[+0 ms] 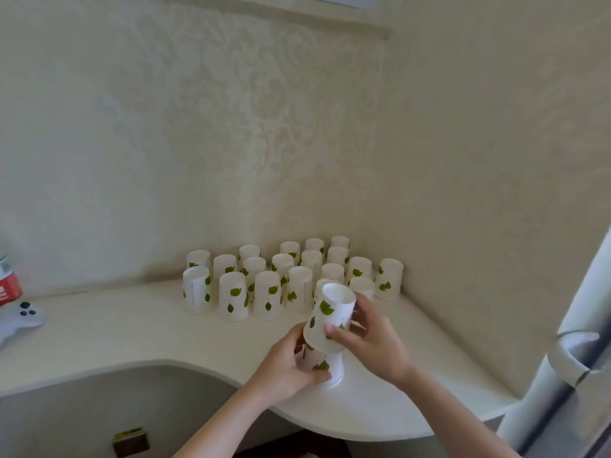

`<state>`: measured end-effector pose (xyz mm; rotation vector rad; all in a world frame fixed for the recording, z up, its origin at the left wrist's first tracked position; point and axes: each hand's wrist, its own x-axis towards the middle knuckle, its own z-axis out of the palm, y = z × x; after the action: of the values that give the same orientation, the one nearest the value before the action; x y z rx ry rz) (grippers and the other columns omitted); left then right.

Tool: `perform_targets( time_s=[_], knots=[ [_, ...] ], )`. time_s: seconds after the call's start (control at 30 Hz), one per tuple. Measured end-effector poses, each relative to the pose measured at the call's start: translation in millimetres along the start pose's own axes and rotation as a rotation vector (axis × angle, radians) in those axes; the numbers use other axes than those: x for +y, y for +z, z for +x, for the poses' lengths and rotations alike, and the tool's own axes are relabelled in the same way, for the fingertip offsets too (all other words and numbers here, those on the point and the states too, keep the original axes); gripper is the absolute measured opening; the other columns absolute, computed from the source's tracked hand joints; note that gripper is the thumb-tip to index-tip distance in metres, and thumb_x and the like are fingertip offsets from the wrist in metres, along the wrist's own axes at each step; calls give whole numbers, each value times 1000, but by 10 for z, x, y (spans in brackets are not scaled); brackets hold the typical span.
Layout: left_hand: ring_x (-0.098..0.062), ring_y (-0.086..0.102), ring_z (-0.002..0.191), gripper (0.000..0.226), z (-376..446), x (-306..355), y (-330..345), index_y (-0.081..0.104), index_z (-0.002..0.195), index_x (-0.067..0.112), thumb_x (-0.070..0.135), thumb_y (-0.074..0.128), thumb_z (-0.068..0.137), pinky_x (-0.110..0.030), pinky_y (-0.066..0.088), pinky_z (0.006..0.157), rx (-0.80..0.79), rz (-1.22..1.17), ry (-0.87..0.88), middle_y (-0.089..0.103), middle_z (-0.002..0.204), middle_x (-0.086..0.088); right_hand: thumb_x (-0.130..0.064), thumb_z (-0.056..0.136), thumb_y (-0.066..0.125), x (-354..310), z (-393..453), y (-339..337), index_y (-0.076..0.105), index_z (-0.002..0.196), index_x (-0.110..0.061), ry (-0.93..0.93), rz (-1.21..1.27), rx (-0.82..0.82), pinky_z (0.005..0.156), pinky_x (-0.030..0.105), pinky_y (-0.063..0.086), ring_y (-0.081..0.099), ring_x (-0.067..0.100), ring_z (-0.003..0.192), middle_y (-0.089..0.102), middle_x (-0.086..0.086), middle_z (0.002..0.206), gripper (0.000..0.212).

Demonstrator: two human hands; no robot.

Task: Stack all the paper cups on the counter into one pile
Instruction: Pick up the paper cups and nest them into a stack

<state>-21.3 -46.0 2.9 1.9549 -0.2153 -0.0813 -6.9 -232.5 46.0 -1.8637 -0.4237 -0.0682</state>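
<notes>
Far to the left of our hands a white game controller (23,320) and a red can (8,287) sit on the bench (132,335). Just beyond our hands, upside-down paper cups (274,276) crowd the corner. Our left hand (284,368) grips the lower cup (325,366), likely to steady it, while our right hand (370,335) clasps the upper cup (330,317), its long axis tilted, closed base pointing up and away, seemingly being sleeved over.
</notes>
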Motion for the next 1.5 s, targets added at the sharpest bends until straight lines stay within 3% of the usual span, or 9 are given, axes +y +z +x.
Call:
perform_targets(
  time_s=[0.13, 0.3, 0.5, 0.63, 0.87, 1.0, 1.13, 1.23, 1.5],
  knots=[
    [-13, 36, 140, 105, -86, -101, -298, 24, 150, 37, 8, 82, 67, -31, 36, 111, -5, -7, -60, 34, 151, 13, -37, 73, 81, 178, 8, 104, 49, 130, -35, 49, -162, -137, 103, 21, 47, 59, 0, 118, 64, -18, 122, 66],
    [-21, 39, 136, 64, 227, -161, -726, 38, 137, 34, 9, 69, 86, -36, 39, 106, 453, -64, -15, 33, 139, 8, -20, 69, 81, 458, -47, -141, 43, 140, -33, 105, -122, -285, 110, 22, 41, 51, -2, 128, 57, -15, 135, 82],
    [-23, 46, 133, 76, 709, -213, -705, 35, 144, 15, 22, 77, 81, -39, 42, 109, 582, 218, 71, 44, 143, -3, -5, 79, 76, 673, 411, -605, 52, 123, -30, 179, -121, 246, 93, 28, 47, 57, 23, 115, 58, 2, 124, 55],
    [-28, 43, 137, 88, 908, -281, -562, 27, 149, 9, 26, 79, 80, -43, 41, 111, 601, 203, 17, 44, 148, -9, -30, 73, 83, 728, 701, -442, 34, 146, -20, 263, -196, 208, 104, 29, 41, 50, 14, 120, 51, -6, 127, 89],
    [-27, 43, 133, 74, 981, -301, -453, 33, 143, 6, 15, 75, 83, -35, 37, 109, 616, 139, -10, 45, 142, -11, -31, 79, 77, 743, 751, -207, 42, 136, -24, 263, -167, 249, 86, 26, 39, 53, 15, 107, 54, -10, 112, 67],
    [-23, 60, 117, 57, 744, -120, -495, 45, 130, 14, 19, 76, 83, -29, 46, 87, 686, 10, 85, 61, 123, -3, -31, 78, 78, 759, 585, -303, 46, 134, -26, 281, -166, 275, 85, 26, 40, 54, 14, 102, 57, -10, 109, 65],
    [-7, 67, 110, 56, 320, 412, -519, 53, 122, 31, 23, 81, 74, -26, 53, 91, 462, -314, 273, 70, 114, 11, -37, 75, 79, 764, 322, -474, 49, 130, -30, 310, -209, 310, 81, 28, 42, 57, 16, 100, 62, -9, 109, 64],
    [-6, 67, 110, 56, 145, 628, -399, 56, 117, 38, 25, 83, 70, -27, 57, 92, 225, -246, 321, 70, 114, 13, -41, 72, 81, 722, 167, -577, 51, 129, -23, 341, -218, 353, 80, 31, 45, 60, 19, 100, 65, -3, 114, 67],
    [-3, 63, 116, 63, 99, 275, -137, 53, 123, 33, 26, 87, 69, -38, 50, 105, 40, -68, 186, 67, 120, 16, -24, 82, 76, -27, 118, -609, 62, 120, -20, 96, 165, 275, 70, 16, 56, 72, 1, 96, 76, -8, 107, 41]
  ],
)
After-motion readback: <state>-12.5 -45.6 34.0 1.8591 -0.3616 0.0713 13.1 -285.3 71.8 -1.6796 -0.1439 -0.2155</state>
